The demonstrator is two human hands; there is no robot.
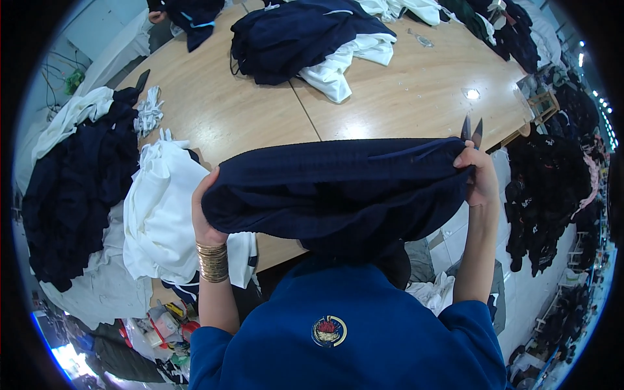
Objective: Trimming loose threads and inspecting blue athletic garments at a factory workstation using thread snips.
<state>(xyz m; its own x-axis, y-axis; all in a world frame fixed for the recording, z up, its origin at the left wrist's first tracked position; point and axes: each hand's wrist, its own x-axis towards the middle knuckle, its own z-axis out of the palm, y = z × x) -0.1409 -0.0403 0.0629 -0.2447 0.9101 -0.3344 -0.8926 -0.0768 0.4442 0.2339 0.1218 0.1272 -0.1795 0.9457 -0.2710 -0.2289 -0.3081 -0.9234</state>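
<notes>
A dark navy garment [338,188] is stretched sideways in front of my chest, its wide band-like edge along the top. My left hand [207,214], with gold bangles at the wrist, grips its left end; some of those fingers are hidden by the cloth. At the other end my right hand [481,177] pinches the fabric and also holds a pair of small scissors [478,134]. Both blades point up and away, slightly apart, and their handle is hidden in the hand. The lower folds of the garment hang over the near table edge.
On the wooden table [240,123] lie a navy and white garment pile [292,42], white garments [162,208] and a bundle of white strings [149,110]. Navy cloth [78,188] drapes at left. Another person's hand [156,16] is far left. Dark garments [546,188] lie right.
</notes>
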